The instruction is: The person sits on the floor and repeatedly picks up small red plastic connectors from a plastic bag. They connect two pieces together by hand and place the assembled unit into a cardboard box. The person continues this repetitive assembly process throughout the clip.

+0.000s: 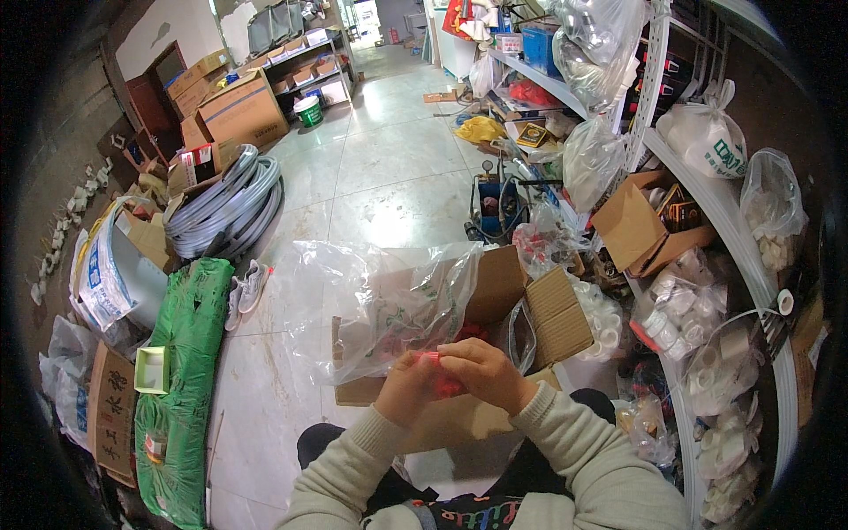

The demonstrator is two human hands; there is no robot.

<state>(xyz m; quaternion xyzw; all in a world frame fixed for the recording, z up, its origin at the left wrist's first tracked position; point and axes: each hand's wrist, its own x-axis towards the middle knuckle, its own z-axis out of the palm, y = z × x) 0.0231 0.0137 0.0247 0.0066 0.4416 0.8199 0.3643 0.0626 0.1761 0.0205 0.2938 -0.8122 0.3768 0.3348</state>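
Observation:
My left hand (403,389) and my right hand (481,374) meet over an open cardboard box (565,322) between my knees. Pinched between the fingers of both is a small red plastic piece (431,357); its exact kind is too small to make out. More red things (449,386) show just below the hands, partly hidden by them. A large clear plastic bag (375,305) spreads out of the box, over its far and left sides. Both sets of fingers are closed.
To the left lie a long green-wrapped bundle (184,371), grey shoes (249,293) and a coiled grey hose (231,205). At the right, shelving (707,212) holds bagged fittings (685,300) and a small open carton (632,225). A blue machine (493,208) stands beyond the box.

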